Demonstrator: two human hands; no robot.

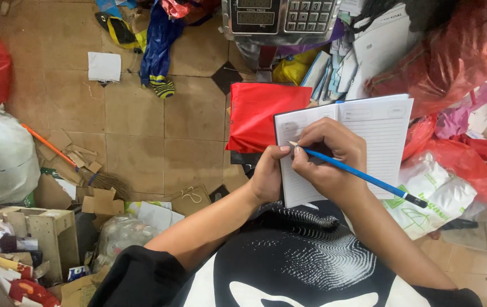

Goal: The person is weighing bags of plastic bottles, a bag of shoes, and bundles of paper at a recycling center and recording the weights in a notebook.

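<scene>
The right hand [329,156] pinches a blue pencil [363,176] tip-down on the open lined notebook [377,136], its pages seemingly unwritten, while left-hand fingers [266,173] grip its edge.

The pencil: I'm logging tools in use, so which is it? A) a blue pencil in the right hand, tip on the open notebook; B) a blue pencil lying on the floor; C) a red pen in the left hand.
A: the right hand grips the blue pencil, its tip on the lined notebook that the left hand steadies.
</scene>
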